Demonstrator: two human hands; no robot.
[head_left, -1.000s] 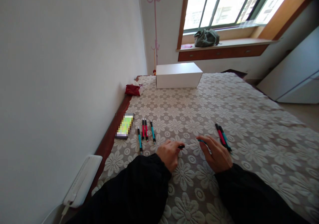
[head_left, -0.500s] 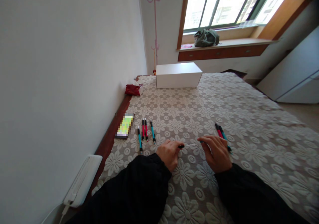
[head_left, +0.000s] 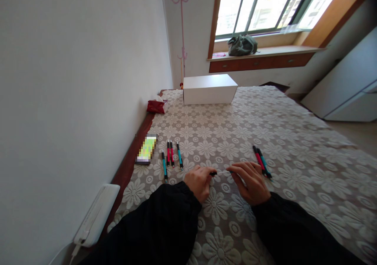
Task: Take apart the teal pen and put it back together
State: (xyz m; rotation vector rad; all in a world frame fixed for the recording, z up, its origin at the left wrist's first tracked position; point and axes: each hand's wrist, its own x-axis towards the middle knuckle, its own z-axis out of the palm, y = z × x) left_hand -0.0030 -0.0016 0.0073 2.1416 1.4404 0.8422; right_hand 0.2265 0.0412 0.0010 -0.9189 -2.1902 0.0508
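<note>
My left hand (head_left: 198, 181) pinches the black end of a pen part (head_left: 214, 173). A thin white refill (head_left: 223, 172) runs from it to my right hand (head_left: 249, 178), which grips a teal pen barrel, mostly hidden under the fingers. Both hands hover low over the floral lace tablecloth (head_left: 229, 135). Several red and teal pens (head_left: 171, 158) lie in a row left of my left hand. Two more pens (head_left: 261, 161), one red and one teal, lie just right of my right hand.
A phone (head_left: 146, 149) lies by the table's left edge near the white wall. A white box (head_left: 208, 89) and a red pouch (head_left: 155, 106) sit at the far end. A white device (head_left: 96, 214) with a cable rests at the near left.
My right hand has slid left towards my left hand, so less of the white refill shows between them. The two pens to its right are more uncovered.
</note>
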